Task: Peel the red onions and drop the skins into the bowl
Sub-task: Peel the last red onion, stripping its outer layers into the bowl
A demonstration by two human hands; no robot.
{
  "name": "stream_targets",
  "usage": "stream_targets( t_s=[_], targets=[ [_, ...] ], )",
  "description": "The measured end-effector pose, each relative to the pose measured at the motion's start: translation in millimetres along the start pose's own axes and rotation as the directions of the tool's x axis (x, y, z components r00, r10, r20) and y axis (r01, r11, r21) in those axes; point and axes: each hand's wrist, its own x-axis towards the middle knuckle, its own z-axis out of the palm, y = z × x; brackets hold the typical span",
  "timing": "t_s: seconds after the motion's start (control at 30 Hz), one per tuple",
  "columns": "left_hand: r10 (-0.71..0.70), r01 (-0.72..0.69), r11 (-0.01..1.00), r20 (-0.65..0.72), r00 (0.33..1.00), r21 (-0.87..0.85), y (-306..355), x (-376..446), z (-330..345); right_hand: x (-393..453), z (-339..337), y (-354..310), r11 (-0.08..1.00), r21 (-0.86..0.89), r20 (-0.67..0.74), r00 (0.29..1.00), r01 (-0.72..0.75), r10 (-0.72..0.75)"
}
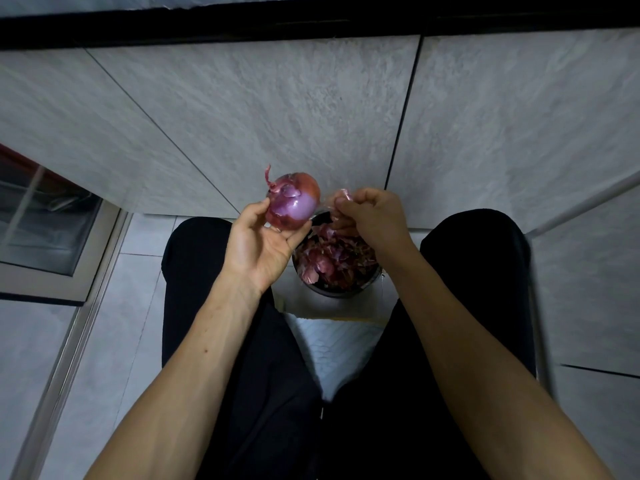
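Red onion (293,201) held in air above and just left of the bowl (337,292), which sits on the floor between the knees, already heaped with skins. Left hand (265,242) palm-up, fingers and thumb cupped round the bulb's lower half. Exposed flesh looks glossy, likely slippery; remaining papery skin on top and right side is dry, brittle, apt to tear in bits. Best purchase: loose curled edge near the stem tip. Right hand (369,216) knuckles-up over the bowl, fingertips pinching a thin translucent skin strip (341,199), not yet dropped.
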Motion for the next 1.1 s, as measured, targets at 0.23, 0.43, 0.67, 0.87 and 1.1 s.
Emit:
stream_targets(
  t_s=[0.23, 0.43, 0.67, 0.87, 1.1],
  targets=[
    [-0.041, 0.045, 0.996, -0.059, 0.997, 0.073, -4.2, 2.0, 3.2, 21.1, -8.1, 17.4, 0.984, -0.180, -0.193, 0.981, -0.006, -0.030],
    [-0.060, 0.078, 0.986, -0.128, 0.990, 0.146, -5.3, 2.2, -0.6, 33.1, -12.2, 31.5, 0.893, -0.444, -0.179, 0.970, 0.072, -0.167],
    [-0.070, 0.107, 0.973, -0.181, 0.981, 0.203, -1.9, 3.4, -6.9, 45.7, -20.4, 40.0, 0.902, -0.433, -0.282, 0.949, 0.002, -0.138],
    [-0.062, 0.101, 0.977, -0.207, 0.976, 0.185, -1.8, 7.0, -11.2, 39.5, -16.5, 46.8, 0.776, -0.627, -0.123, 0.975, 0.069, -0.187],
    [-0.054, 0.096, 0.975, -0.207, 0.977, 0.202, -2.5, 4.8, -9.9, 38.8, -10.0, 46.6, 0.706, -0.702, 0.050, 0.995, 0.095, -0.085]
  ],
)
